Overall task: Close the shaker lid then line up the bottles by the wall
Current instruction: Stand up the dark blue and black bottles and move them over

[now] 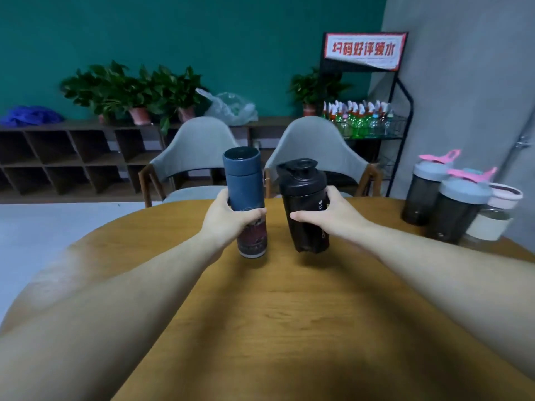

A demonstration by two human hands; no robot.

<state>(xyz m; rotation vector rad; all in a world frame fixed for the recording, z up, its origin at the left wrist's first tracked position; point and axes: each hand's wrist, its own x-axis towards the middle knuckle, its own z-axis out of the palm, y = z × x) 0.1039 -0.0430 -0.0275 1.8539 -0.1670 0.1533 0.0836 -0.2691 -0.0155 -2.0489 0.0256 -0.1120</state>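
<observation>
Teal wall and grey chairs stand behind a round wooden surface [289,299]. Mid-surface, the left hand [228,218] wraps the blue flask [245,198] around its middle; the right hand [330,217] wraps the black shaker [304,204] mid-body, its flip lid apparently down. Both look rigid and smooth, probably slippery; the waist is the safest place to grip. Three more bottles [451,204] stand by the grey wall [463,82] at right.

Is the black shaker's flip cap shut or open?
Shut, as far as it shows: the cap lies flat on the black shaker, not raised. Whether it is fully snapped down cannot be told. The right hand holds the shaker.
</observation>
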